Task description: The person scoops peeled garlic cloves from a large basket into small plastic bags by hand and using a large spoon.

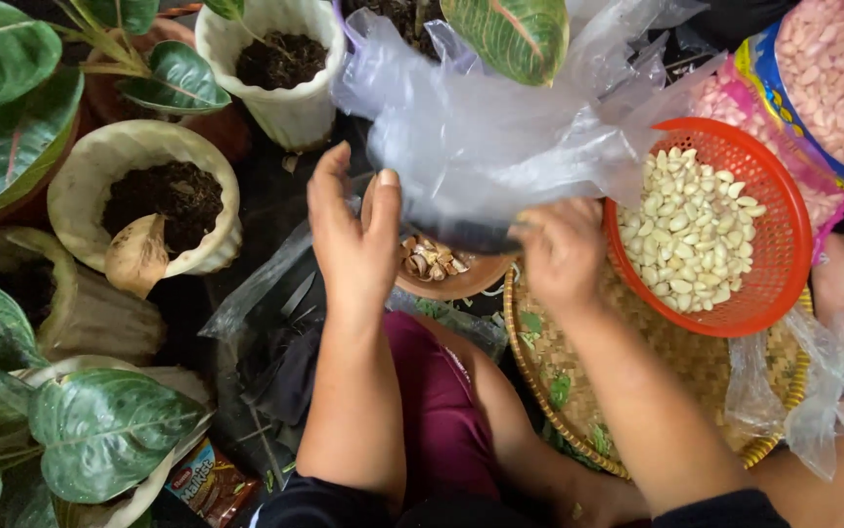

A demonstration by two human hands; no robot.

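Landmark: the brown bowl (446,269) of garlic skins. Left hand (354,240) hovers just left of it, fingers spread, holding nothing. Right hand (561,252), just right of it, pinches the lower edge of a clear plastic bag (486,127) that sags over its far rim. Risk, prob.: the thin film slips from the pinch or spills w/ one hand free. Red basket (769,284) of peeled cloves sits further right on a woven tray (676,362); potted plants (163,196) crowd the left, limiting elbow room.
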